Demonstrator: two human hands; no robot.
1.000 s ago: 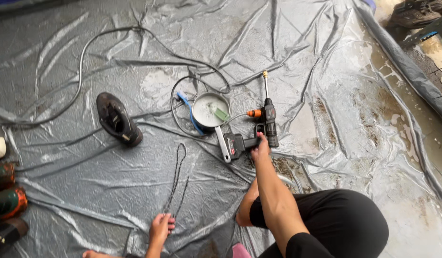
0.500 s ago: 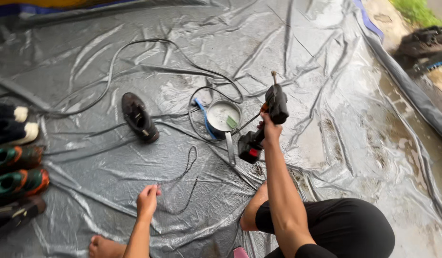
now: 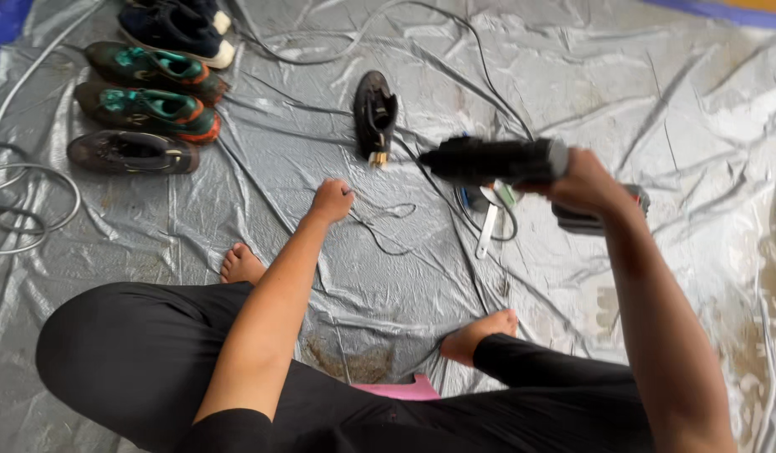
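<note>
My right hand [image 3: 585,180] grips a black cordless power drill [image 3: 497,161], held up off the ground and pointing left; it is blurred. My left hand [image 3: 332,200] reaches down to a thin black shoelace [image 3: 384,222] lying looped on the grey plastic sheet [image 3: 656,101], fingers curled at its end. A single dark shoe [image 3: 375,113] lies just beyond the left hand. Under the drill sits a small white bowl [image 3: 489,201] with a brush handle [image 3: 487,232] sticking out, mostly hidden.
Several shoes line the upper left: a dark one [image 3: 132,153], two green and orange ones [image 3: 149,109], a black and white one [image 3: 174,25]. A coiled cable [image 3: 31,210] lies at the left edge. My bare feet [image 3: 241,264] and black-clad legs fill the bottom.
My right hand has lifted the drill off the sheet and swung it left in front of the camera. The view has turned, bringing the row of shoes to the upper left.
</note>
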